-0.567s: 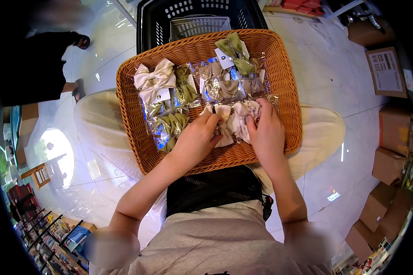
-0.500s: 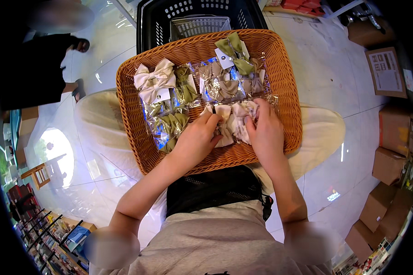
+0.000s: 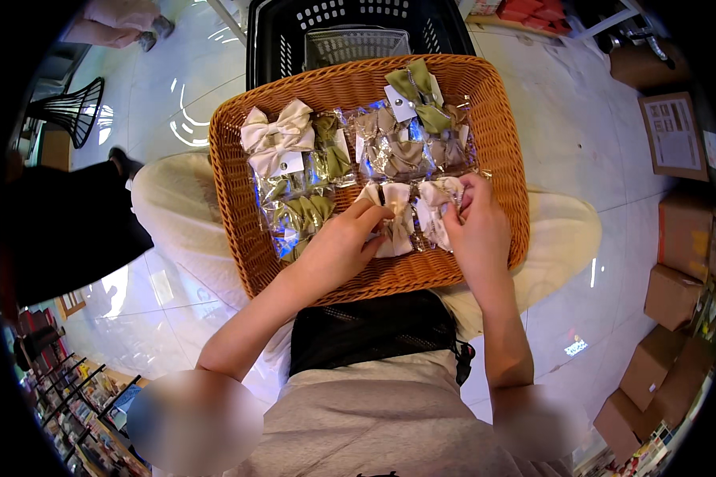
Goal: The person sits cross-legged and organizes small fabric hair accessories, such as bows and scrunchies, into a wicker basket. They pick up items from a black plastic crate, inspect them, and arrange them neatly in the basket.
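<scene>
Where left hand (image 3: pixel 344 245) partly hides cream fabric bow (image 3: pixel 401 226), we cannot tell its grip; right hand (image 3: pixel 483 230) pinches patterned bow (image 3: pixel 433 208).

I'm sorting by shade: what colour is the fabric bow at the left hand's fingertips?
Pale cream; the fabric bow shows best in the head view.

From here I see the left forearm (image 3: pixel 266 306) slant inward, the left hand (image 3: pixel 348 245) palm down with curled fingers (image 3: pixel 373 214); the right forearm (image 3: pixel 501 318) stands steeper, the right hand (image 3: pixel 485 230) bending its thumb (image 3: pixel 455 226) toward its index finger (image 3: pixel 477 184).
</scene>
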Demonstrator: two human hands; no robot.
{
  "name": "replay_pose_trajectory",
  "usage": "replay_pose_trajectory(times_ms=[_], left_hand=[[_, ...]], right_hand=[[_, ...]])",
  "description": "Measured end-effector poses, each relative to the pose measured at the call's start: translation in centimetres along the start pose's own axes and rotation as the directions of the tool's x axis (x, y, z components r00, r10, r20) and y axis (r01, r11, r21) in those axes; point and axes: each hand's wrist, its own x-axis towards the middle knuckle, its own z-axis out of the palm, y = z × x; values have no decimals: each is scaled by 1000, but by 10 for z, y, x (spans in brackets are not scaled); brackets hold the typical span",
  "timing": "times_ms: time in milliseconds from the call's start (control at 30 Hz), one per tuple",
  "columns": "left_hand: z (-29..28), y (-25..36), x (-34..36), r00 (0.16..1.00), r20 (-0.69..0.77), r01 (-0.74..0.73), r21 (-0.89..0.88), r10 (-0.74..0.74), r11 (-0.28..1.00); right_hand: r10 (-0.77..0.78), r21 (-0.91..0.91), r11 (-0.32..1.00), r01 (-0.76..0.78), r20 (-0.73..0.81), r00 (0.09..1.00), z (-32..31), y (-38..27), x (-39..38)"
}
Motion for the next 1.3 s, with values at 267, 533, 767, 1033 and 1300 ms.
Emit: replay_pose_trajectory(times_ms=[267, 533, 767, 1033, 1300], left_hand=[[-2, 0, -1, 1000, 11, -18, -33, 18, 999], [1, -1, -4, 999, 17, -37, -36, 37, 999], [-5, 3, -6, 998, 38, -58, -2, 58, 998], [-85, -15, 13, 863, -492, 205, 555, 119, 807], [-100, -47, 15, 889, -454, 217, 520, 52, 826]], right_hand=[[46, 218, 974, -62, 79, 996, -21, 1, 10], [-46, 134, 991, 21, 186, 982, 3, -7, -1], [-120, 10, 993, 119, 154, 981, 1, -11, -6], [-55, 130, 990, 46, 67, 996, -11, -13, -9], [-63, 206, 978, 44, 89, 994, -16, -21, -8]])
